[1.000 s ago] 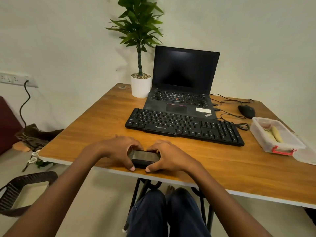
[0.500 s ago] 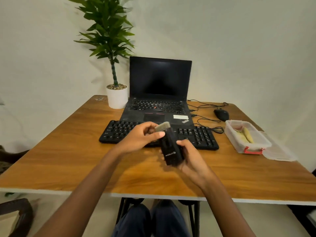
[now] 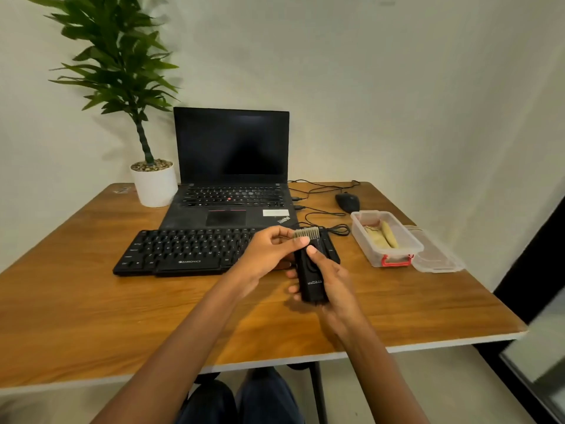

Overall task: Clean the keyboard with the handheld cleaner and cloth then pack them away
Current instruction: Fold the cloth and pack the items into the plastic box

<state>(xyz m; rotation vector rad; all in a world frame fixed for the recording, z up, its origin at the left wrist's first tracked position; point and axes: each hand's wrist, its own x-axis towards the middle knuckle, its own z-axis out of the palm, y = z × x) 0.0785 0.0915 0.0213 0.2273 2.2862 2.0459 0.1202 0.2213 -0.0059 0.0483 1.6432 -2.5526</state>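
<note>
Brown wooden tabletop point(image 3: 107, 316) carries a flat black keyboard point(image 3: 183, 249), with an open black laptop point(image 3: 232, 191) just behind it. Over the keyboard's right end, the right hand point(image 3: 334, 283) wraps around the body of a black block-shaped handheld cleaner point(image 3: 312, 280) with a pale brush tip, and the left hand point(image 3: 269, 255) pinches that tip. Right of the keyboard, a clear plastic box point(image 3: 400, 251) holds a yellowish cloth point(image 3: 388, 238).

Home office: wooden desk point(image 3: 91, 301) with laptop point(image 3: 231, 166), potted plant point(image 3: 122, 71).

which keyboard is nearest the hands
The separate black keyboard lying in front of the laptop, not the laptop's built-in one; the left hand overlaps its right end in this view.
</note>
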